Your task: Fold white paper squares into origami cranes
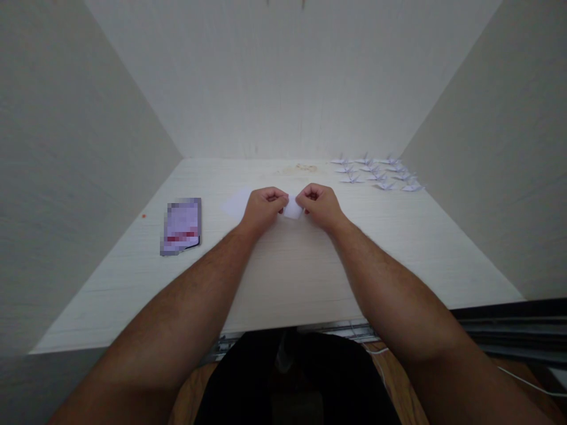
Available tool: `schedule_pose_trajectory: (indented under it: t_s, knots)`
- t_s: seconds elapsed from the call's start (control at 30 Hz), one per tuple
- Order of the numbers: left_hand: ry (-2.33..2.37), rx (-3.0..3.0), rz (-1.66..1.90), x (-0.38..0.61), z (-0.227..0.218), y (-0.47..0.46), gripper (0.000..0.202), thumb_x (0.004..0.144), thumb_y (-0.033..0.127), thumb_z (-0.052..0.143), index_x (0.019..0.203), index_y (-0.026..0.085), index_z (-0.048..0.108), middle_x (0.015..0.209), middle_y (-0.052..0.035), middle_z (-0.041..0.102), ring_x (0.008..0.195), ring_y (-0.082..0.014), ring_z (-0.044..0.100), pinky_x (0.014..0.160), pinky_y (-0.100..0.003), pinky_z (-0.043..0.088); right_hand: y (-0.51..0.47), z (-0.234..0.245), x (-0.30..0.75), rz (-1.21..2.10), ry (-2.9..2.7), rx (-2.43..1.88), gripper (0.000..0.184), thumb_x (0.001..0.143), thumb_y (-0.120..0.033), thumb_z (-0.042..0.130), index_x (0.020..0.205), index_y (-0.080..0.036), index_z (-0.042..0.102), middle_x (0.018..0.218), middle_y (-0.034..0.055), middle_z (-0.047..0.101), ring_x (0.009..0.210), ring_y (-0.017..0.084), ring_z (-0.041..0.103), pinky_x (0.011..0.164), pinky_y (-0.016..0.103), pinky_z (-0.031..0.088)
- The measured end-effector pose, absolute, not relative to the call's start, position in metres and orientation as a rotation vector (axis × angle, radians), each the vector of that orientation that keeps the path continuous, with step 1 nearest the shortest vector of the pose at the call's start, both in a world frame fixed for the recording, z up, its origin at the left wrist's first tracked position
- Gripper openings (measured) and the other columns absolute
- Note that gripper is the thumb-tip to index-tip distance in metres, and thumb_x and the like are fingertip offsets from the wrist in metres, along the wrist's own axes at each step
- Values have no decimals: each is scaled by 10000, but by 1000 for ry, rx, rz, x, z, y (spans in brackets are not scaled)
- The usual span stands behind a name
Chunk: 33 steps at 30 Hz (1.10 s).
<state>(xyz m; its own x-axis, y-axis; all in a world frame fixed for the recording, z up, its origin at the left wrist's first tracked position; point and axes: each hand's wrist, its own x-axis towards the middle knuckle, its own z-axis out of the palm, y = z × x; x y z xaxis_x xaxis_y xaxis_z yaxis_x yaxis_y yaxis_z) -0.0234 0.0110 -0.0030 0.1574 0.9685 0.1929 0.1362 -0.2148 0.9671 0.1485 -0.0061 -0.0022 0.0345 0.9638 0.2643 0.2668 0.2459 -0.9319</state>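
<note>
My left hand (264, 208) and my right hand (319, 205) meet over the middle of a white table (287, 277). Both are closed in a pinch on a small white piece of paper (293, 209) held between them, just above the tabletop. A pale loose sheet of paper (235, 203) lies flat on the table right beside my left hand, partly hidden by it.
Several small folded paper cranes (376, 172) stand in rows at the far right of the table. A phone with a blurred screen (181, 226) lies at the left. Plain white walls close in the table on three sides. A faint stain (300, 169) marks the far middle.
</note>
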Motion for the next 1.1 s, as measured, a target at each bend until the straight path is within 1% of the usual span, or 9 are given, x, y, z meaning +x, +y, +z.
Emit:
schedule_pose_trajectory:
  t_s: [0.33, 0.57, 1.1]
  knots:
    - [1107, 1539, 1150, -22, 4, 5, 116, 651, 257, 707, 731, 177, 683, 532, 17, 606, 487, -106, 520, 493, -231, 396, -7, -2, 147, 805, -1460, -1230, 105, 685, -288, 636, 646, -199, 597, 574, -34, 566, 552, 114, 487, 537, 259, 361]
    - [1111, 1557, 1152, -22, 4, 5, 85, 648, 239, 695, 706, 179, 676, 550, 13, 621, 497, -106, 532, 499, -231, 412, -6, -3, 146, 792, -1461, -1236, 106, 683, -287, 635, 641, -198, 597, 582, -30, 571, 565, 117, 493, 545, 260, 368]
    - [1161, 1577, 1137, -20, 4, 4, 40, 673, 208, 675, 694, 174, 671, 539, 16, 625, 489, -103, 531, 500, -225, 407, -7, -3, 147, 721, -1500, -1255, 99, 701, -266, 622, 642, -188, 607, 587, -23, 579, 573, 120, 498, 555, 266, 374]
